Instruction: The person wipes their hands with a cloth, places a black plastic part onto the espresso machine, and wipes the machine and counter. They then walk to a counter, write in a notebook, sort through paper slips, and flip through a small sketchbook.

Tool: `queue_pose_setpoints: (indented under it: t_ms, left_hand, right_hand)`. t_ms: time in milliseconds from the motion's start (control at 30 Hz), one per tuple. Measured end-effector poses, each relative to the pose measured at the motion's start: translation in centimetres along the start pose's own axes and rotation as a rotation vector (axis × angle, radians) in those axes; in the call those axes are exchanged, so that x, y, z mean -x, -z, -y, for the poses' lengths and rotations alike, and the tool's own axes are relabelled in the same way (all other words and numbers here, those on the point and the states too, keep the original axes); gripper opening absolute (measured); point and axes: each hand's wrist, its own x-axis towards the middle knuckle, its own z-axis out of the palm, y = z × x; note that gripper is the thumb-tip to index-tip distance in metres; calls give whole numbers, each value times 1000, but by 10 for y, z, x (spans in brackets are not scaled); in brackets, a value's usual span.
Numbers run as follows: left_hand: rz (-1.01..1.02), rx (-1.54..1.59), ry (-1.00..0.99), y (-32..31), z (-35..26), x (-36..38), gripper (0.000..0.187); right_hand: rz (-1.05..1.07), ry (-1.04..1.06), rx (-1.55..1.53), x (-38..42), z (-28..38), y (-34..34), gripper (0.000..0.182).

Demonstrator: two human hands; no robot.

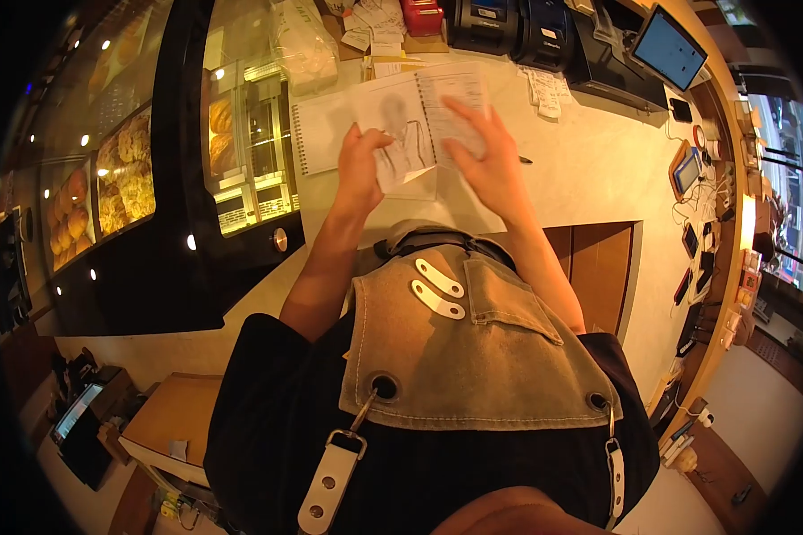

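A spiral-bound notebook [455, 85] lies spread on the counter, with handwritten lines on its right page. A dark line drawing [408, 134] shows on the paper left of the spiral. My left hand [361, 165] is closed on the lower left edge of this notebook page, thumb lying over the paper. A second row of binding rings [300, 138] runs down the far left edge of the papers. Over the right page, my right hand [486, 156] is spread with fingers apart, slightly blurred. A pen [525, 160] rests just right of that wrist.
At the back are a plastic bag [303, 45], receipts [379, 27], black printers [544, 31] and a tilted screen [669, 46]. A lit pastry case [254, 134] borders the left side. Phones [690, 241] and cables line the right edge of the counter.
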Motion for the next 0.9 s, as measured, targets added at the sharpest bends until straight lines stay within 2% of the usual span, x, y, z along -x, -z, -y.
queue_pose_setpoints:
  t_ms: [33, 133, 233, 333, 367, 400, 467, 533, 567, 667, 700, 800, 833, 900]
  left_hand:
    - [-52, 144, 86, 2, -5, 1, 56]
    - [-47, 274, 74, 8, -6, 0, 50]
    - [-74, 135, 83, 8, -10, 2, 53]
    - [237, 297, 97, -1, -16, 13, 53]
    - [253, -132, -103, -1, -5, 17, 54]
    - [253, -562, -292, 2, 20, 21, 55]
    - [147, -934, -448, 13, 38, 30, 50]
    - [-34, -804, -392, 32, 40, 34, 42]
    - [-161, -612, -322, 45, 33, 35, 39]
    - [-392, -1201, -559, 84, 23, 40, 37]
    - [-367, -1403, -576, 99, 33, 28, 48]
    - [-507, -1806, -446, 84, 44, 11, 67]
    - [-503, -1823, -341, 88, 48, 4, 78]
    - [-501, -1683, -329, 92, 44, 1, 73]
  right_hand:
    - [-13, -32, -69, -2, -1, 4, 54]
    - [-21, -116, -227, -2, -2, 10, 57]
    - [0, -110, -249, -2, -2, 10, 64]
    - [-8, -22, -274, -4, -14, -4, 76]
    - [2, 4, -318, -3, -15, -13, 81]
    - [69, -120, -386, -3, -15, -19, 84]
    - [183, -385, -504, -4, -5, -32, 91]
    - [116, -130, -584, -14, -30, -56, 89]
    - [114, -122, -596, -21, -24, -61, 88]
    - [69, -111, -635, -37, -13, -69, 86]
    - [41, -106, -649, -44, -13, -71, 86]
    - [-42, -118, -709, -49, -19, -70, 85]
    - [-74, -130, -732, -47, -25, -68, 85]
    - [-75, -197, -713, -39, -43, -64, 84]
